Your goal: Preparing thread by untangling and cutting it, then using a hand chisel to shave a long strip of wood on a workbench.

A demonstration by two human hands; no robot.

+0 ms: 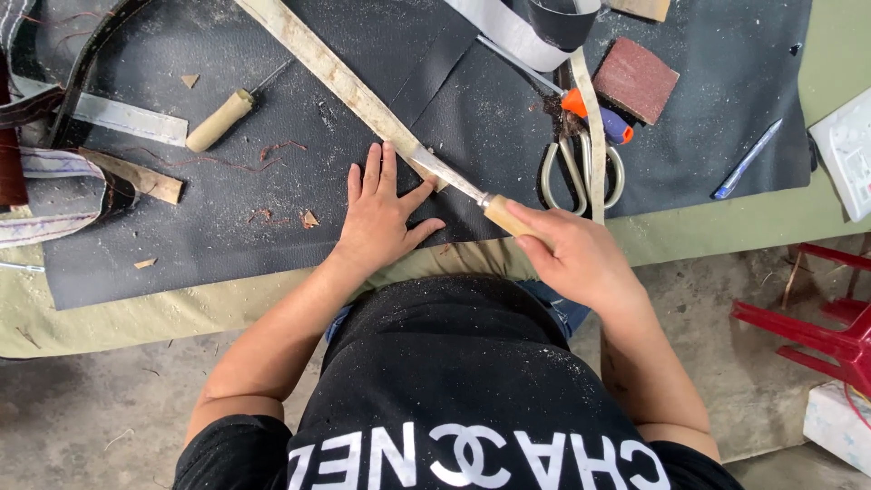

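On black mat (227, 245), dusty concrete floor (82, 417)

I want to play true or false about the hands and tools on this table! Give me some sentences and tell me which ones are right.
1. The left hand lies flat with fingers spread on the black mat. True.
2. The right hand holds the scissors. False: it grips the wooden handle of a knife; the scissors lie untouched on the mat.
3. The knife blade rests against a long pale strip beside the left hand. True.
4. The blue pen is in the left hand. False: it lies alone near the mat's right edge.
5. A wooden-handled awl lies on the mat, away from both hands. True.
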